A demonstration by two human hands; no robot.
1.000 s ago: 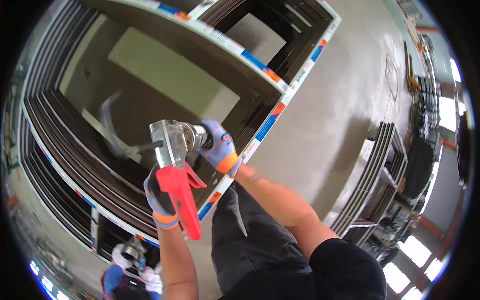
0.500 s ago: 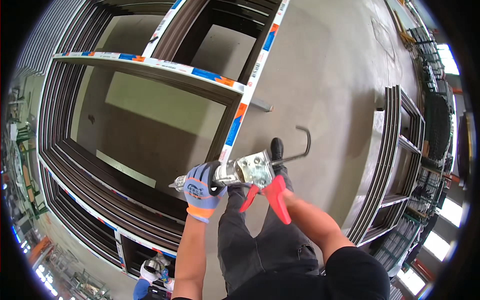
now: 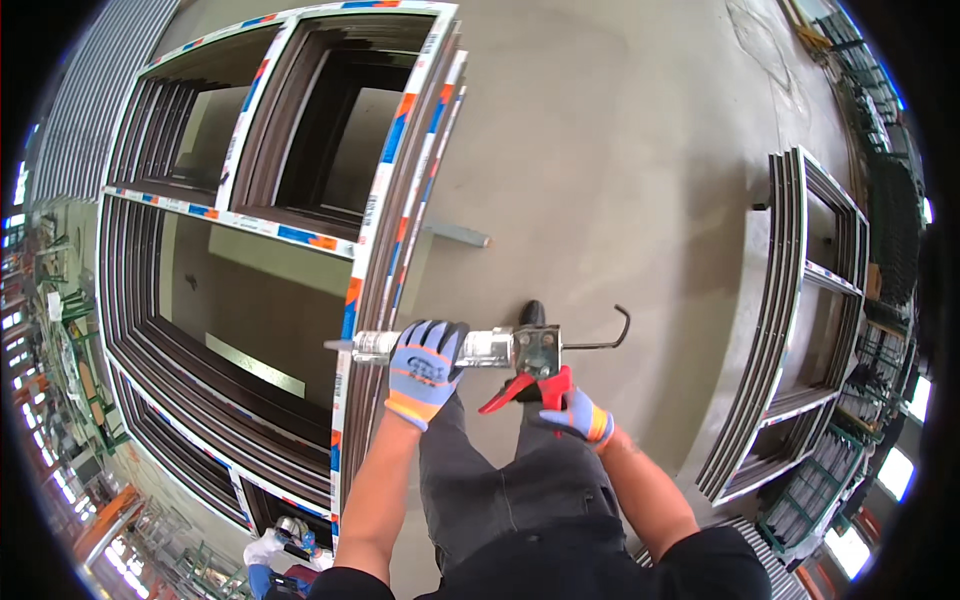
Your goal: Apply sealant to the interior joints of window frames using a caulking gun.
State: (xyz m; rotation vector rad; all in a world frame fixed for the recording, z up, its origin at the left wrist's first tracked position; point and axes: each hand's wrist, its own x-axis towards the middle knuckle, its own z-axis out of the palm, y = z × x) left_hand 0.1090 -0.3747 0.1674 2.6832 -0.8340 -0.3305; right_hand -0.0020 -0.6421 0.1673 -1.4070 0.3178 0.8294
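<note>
I hold a caulking gun (image 3: 500,350) level in front of me, its silver cartridge pointing left toward the big frame. My left hand (image 3: 425,368), in a blue and orange glove, wraps around the cartridge barrel. My right hand (image 3: 578,412), gloved the same way, grips the red handle and trigger (image 3: 525,388) under the metal body. The hooked push rod (image 3: 600,340) sticks out to the right. The nozzle tip (image 3: 340,345) reaches the edge of the dark brown window frame (image 3: 360,300) with its taped white face.
A stack of dark window frames (image 3: 230,230) leans at the left. Another rack of frames (image 3: 790,330) stands at the right. Grey concrete floor (image 3: 620,170) lies between them. A person in gloves (image 3: 280,545) crouches at the lower left. Shelving lines the right rim.
The view has swung so the large frame now sits to the left. My hands have levelled the caulking gun and brought its nozzle to the frame's edge; the grips are unchanged from half a second ago.
</note>
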